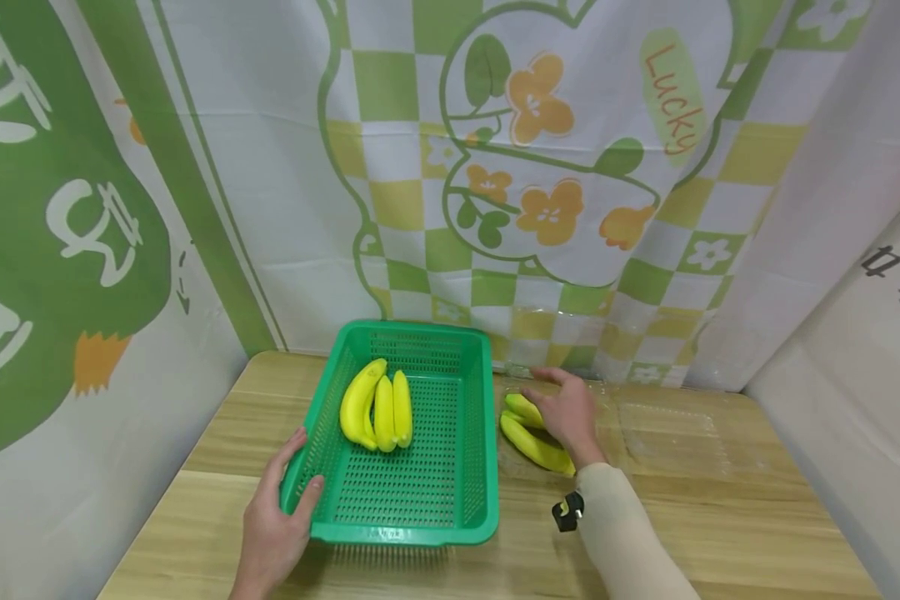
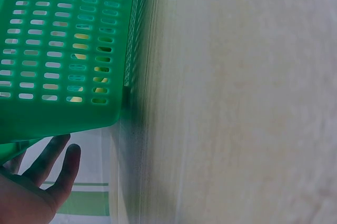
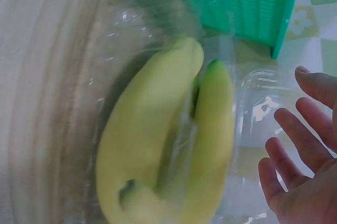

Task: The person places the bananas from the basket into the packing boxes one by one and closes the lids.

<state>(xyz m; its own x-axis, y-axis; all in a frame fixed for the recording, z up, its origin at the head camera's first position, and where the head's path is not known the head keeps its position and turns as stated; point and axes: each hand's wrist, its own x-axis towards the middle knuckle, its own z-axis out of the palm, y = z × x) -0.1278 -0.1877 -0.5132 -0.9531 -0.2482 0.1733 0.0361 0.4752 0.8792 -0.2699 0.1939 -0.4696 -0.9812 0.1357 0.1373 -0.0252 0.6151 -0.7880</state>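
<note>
A green plastic basket (image 1: 420,537) with slotted walls stands on the table, with several yellow bananas (image 1: 385,408) lying inside toward the left. My left hand (image 1: 276,508) holds the basket's left rim near the front corner, thumb on the inner side and fingers outside. In the left wrist view, those fingers (image 2: 66,174) show below the rim. To the basket's right, yellow-green bananas (image 3: 142,129) lie in a clear plastic container (image 3: 124,29). My right hand (image 1: 567,414) is over these bananas, its fingers spread and apart from them in the right wrist view.
The container's clear plastic (image 1: 667,429) extends right along the wooden table (image 1: 690,533). A printed cloth (image 1: 397,200) hangs behind the table's back edge, with printed side panels (image 1: 862,358) at left and right. A black wrist device (image 1: 567,511) sits by the right sleeve.
</note>
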